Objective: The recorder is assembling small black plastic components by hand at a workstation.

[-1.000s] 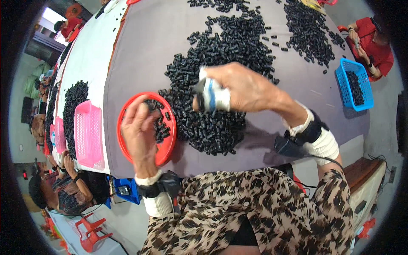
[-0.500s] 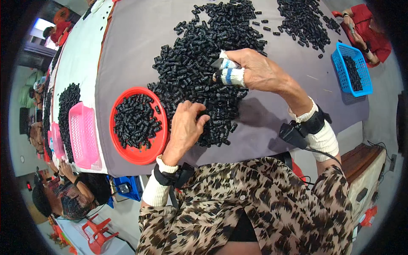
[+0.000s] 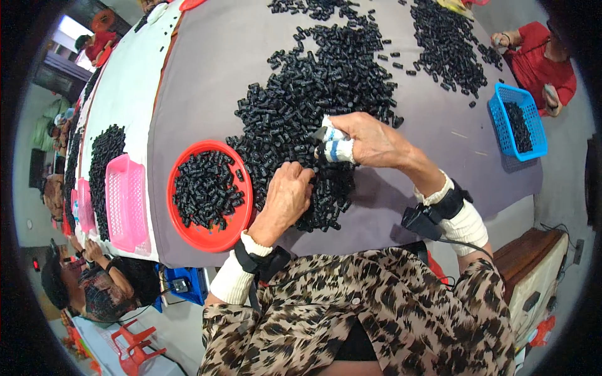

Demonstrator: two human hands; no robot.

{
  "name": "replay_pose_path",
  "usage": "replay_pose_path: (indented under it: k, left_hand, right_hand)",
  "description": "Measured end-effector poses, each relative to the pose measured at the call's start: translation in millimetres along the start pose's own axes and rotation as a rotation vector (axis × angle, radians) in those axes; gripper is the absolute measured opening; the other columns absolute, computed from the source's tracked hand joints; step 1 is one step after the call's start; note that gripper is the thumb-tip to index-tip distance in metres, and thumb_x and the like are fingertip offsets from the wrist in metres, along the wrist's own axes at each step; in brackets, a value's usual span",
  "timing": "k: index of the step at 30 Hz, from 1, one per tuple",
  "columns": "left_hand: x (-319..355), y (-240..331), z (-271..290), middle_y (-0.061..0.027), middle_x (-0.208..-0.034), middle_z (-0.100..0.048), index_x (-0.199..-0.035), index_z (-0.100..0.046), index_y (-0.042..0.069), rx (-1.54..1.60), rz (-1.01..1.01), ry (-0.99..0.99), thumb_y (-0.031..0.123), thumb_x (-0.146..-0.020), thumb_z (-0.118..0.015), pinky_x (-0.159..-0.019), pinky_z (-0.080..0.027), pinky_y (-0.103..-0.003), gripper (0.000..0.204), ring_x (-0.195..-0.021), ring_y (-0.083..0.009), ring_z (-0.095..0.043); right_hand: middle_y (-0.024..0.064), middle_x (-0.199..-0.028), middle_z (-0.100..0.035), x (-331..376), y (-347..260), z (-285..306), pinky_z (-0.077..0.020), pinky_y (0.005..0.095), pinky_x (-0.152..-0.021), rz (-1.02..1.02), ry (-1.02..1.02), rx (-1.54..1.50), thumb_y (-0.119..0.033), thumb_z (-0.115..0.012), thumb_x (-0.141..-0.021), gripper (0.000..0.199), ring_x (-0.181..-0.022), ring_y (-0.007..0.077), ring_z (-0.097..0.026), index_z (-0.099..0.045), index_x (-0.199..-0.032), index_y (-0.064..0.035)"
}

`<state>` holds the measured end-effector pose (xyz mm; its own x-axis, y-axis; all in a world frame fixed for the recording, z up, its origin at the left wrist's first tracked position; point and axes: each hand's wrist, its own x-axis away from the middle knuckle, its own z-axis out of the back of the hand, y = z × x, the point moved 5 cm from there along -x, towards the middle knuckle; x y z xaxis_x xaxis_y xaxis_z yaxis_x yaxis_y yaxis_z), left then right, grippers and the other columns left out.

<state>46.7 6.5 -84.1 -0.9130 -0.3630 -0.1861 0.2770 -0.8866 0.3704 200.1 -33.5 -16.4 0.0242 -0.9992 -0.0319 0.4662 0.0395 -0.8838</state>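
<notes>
A large heap of small black cylindrical parts (image 3: 307, 88) spreads over the grey cloth in front of me. My left hand (image 3: 290, 194) rests at its near edge, fingers bent together and tips among the parts; whatever they pinch is hidden. Just right of it, my right hand (image 3: 373, 143) is closed above the heap, with white and blue knitted covers (image 3: 338, 149) on its fingers. Something dark and grey juts from its grip, too small to make out. Beside my left hand stands a round red tray (image 3: 232, 238) holding many of the same parts.
A blue basket (image 3: 532, 105) with black parts stands at the right, near a person in red (image 3: 544, 66). Another heap (image 3: 445, 47) lies at the far right. Pink baskets (image 3: 125, 207) line the white table on the left, where another person (image 3: 106, 288) sits.
My right hand has come down nearer my left hand. My left fingers have drawn together at the heap. The whole view has shifted slightly. The person in red has moved their hands apart.
</notes>
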Motion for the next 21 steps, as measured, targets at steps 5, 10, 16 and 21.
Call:
replay_pose_path:
  k: [5, 10, 16, 21]
  left_hand:
    - [-1.6, -17.9, 9.0, -0.0119, -0.073, -0.056, -0.085, -0.062, -0.001, 0.237, 0.153, 0.106, 0.003, -0.073, -0.060, -0.064, -0.046, -0.032, 0.013, -0.067, -0.0244, -0.056]
    - [-2.9, -34.0, 68.8, -0.0010, -0.073, -0.059, -0.090, -0.064, -0.001, 1.259, 0.471, 0.247, 0.004, -0.080, -0.060, -0.063, -0.044, -0.021, 0.012, -0.065, -0.0077, -0.053]
    - [-2.7, -18.2, 119.5, -0.0053, -0.081, -0.060, -0.095, -0.060, -0.003, 1.589, 0.275, 0.343, 0.005, -0.082, -0.058, -0.066, -0.048, -0.025, 0.015, -0.070, -0.0114, -0.058]
    - [-1.1, -11.9, 135.7, -0.0080, -0.085, -0.060, -0.095, -0.059, -0.005, 1.682, 0.236, 0.418, 0.005, -0.083, -0.058, -0.067, -0.048, -0.027, 0.016, -0.072, -0.0135, -0.058]
  right_hand:
    - [0.0135, -0.066, -0.057, -2.6, -7.7, -4.9, -0.0409, 0.0350, -0.058, -0.003, -0.018, 0.018, -0.020, -0.057, -0.077, 0.021, -0.059, 0.0244, -0.052, -0.055, -0.082, 0.0007]
    - [0.0095, -0.064, -0.055, -5.1, -20.3, -4.9, -0.0403, 0.0320, -0.056, -0.045, 0.031, -0.024, -0.017, -0.057, -0.078, 0.018, -0.057, 0.0179, -0.049, -0.053, -0.083, 0.0001]
    - [0.0019, -0.066, -0.054, -25.2, -73.0, -13.4, -0.0405, 0.0255, -0.056, 0.179, 0.092, -0.177, -0.010, -0.062, -0.078, 0.015, -0.061, 0.0070, -0.046, -0.055, -0.088, -0.0020]
    - [0.0011, -0.067, -0.054, -32.3, -95.5, -16.5, -0.0407, 0.0245, -0.057, 0.190, 0.043, -0.178, -0.014, -0.064, -0.078, 0.019, -0.063, 0.0056, -0.046, -0.055, -0.089, -0.0017]
